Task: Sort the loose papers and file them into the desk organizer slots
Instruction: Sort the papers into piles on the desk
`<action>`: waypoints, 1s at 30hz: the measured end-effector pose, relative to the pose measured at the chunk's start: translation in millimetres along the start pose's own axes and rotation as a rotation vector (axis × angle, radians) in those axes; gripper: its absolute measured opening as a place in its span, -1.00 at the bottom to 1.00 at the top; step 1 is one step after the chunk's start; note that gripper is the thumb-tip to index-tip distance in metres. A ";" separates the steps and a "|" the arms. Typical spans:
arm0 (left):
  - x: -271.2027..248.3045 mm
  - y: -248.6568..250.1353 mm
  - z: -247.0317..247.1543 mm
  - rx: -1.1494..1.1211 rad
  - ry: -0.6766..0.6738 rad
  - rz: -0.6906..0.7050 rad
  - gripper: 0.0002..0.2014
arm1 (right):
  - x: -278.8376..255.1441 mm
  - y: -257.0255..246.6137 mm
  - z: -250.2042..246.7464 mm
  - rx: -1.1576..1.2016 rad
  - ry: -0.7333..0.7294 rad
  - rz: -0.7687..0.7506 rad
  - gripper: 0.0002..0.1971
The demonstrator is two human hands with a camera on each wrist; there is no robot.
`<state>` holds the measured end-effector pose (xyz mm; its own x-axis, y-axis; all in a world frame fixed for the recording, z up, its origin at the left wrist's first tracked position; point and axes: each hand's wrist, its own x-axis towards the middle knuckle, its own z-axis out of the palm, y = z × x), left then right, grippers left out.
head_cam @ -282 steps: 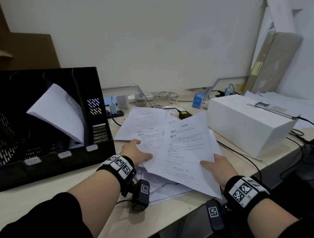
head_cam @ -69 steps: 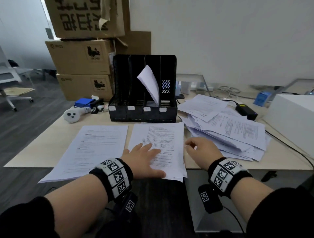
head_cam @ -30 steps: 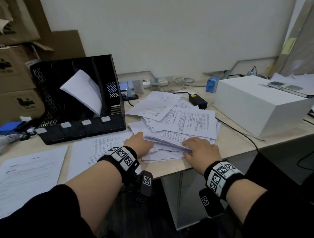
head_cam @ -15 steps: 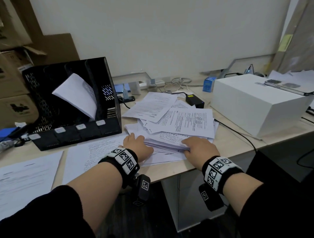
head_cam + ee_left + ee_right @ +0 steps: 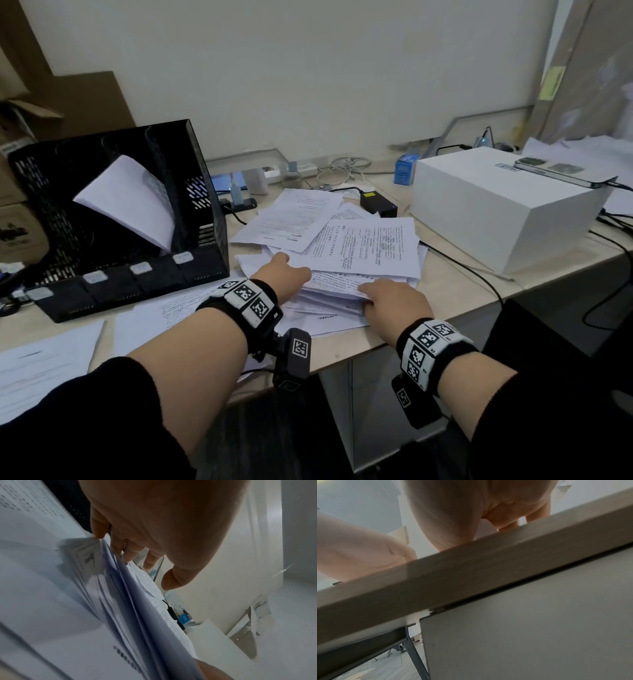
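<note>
A messy pile of loose papers [image 5: 359, 246] lies on the desk right of the black desk organizer [image 5: 191, 260]. One curled sheet [image 5: 126, 198] leans in the organizer's right slot. My left hand [image 5: 284, 274] reaches into the pile's left side. Its straight fingers [image 5: 130, 555] slide between the sheet edges [image 5: 120, 601], with the thumb held apart. My right hand [image 5: 394, 301] holds the pile's front edge, thumb along the sheets and fingertips tucked out of sight. The right wrist view shows only the palm [image 5: 488, 507] above the desk edge [image 5: 488, 568].
Two printed sheets [image 5: 164, 311] [image 5: 41, 363] lie flat in front of the organizer. A white box [image 5: 496, 212] with a phone on it stands at the right. A black power brick [image 5: 376, 205] and cables lie behind the pile. A grey cabinet [image 5: 539, 628] stands under the desk.
Both hands came back from the flat sheets on the left to the pile. Over the last second my left fingers pushed deeper under the top sheets, and my right hand stayed at the front edge.
</note>
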<state>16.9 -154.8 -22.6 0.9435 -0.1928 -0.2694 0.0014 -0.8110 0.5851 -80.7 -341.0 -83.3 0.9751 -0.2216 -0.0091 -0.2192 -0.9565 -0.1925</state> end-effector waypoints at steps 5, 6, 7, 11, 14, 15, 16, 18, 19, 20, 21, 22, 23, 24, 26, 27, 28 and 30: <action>11.1 -11.8 5.1 0.037 -0.002 -0.018 -0.64 | -2.7 7.0 8.4 0.077 0.034 0.001 -0.58; 13.0 -14.5 5.9 0.058 0.022 0.000 -0.83 | -4.1 8.3 10.5 0.083 0.049 -0.009 -0.58; 14.9 -16.7 6.8 0.060 0.055 0.020 -0.87 | -5.6 9.0 11.4 0.085 0.063 -0.025 -0.58; 17.7 -14.5 2.7 0.155 0.079 0.020 -0.93 | -11.8 7.1 10.5 0.120 0.060 -0.068 -0.54; 22.5 -11.7 2.6 0.321 0.107 0.004 -0.56 | -12.3 3.5 4.8 0.146 0.031 -0.042 -0.45; 24.4 -9.3 2.9 0.381 0.127 0.016 -0.50 | -11.0 1.9 2.0 0.162 0.026 -0.030 -0.46; 25.2 -5.8 2.8 0.411 0.136 0.024 -0.49 | -9.3 -0.1 -0.9 0.177 0.018 -0.017 -0.47; 28.7 2.6 2.7 0.382 0.146 0.064 -0.49 | -5.1 -2.0 -4.3 0.186 0.005 -0.006 -0.44; 32.1 6.8 1.9 0.354 0.138 0.079 -0.46 | -2.7 -2.3 -5.3 0.174 -0.001 -0.009 -0.41; 34.8 10.8 0.7 0.339 0.127 0.089 -0.40 | -0.3 -2.3 -6.6 0.152 -0.009 -0.013 -0.39; 40.4 12.8 0.4 0.346 0.119 0.099 -0.33 | 2.6 -2.0 -7.7 0.124 -0.021 -0.016 -0.38; 44.6 15.1 -0.1 0.377 0.105 0.095 -0.27 | 5.6 -2.6 -10.1 0.093 -0.036 -0.016 -0.37; 50.9 15.6 0.8 0.423 0.098 0.093 -0.21 | 8.3 -4.2 -12.7 0.069 -0.047 -0.014 -0.39; 55.4 16.8 1.9 0.472 0.091 0.093 -0.15 | 10.8 -6.2 -15.3 0.050 -0.053 -0.011 -0.43; 66.3 16.9 6.4 0.556 0.068 0.085 0.01 | 14.6 -11.1 -18.9 0.024 -0.058 -0.007 -0.54; 72.7 16.0 9.3 0.587 0.056 0.074 0.08 | 15.7 -13.5 -19.5 0.011 -0.062 -0.009 -0.59; 77.0 16.2 11.4 0.608 0.042 0.057 0.14 | 16.3 -15.4 -19.6 -0.003 -0.068 -0.011 -0.63; 86.3 15.1 14.7 0.617 0.023 0.031 0.21 | 17.1 -17.9 -18.6 -0.024 -0.069 -0.017 -0.69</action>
<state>93.5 -191.8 -48.3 0.9469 -0.2150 -0.2392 -0.2116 -0.9765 0.0400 -60.7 -331.2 -61.8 0.9785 -0.1924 -0.0740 -0.2025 -0.9646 -0.1691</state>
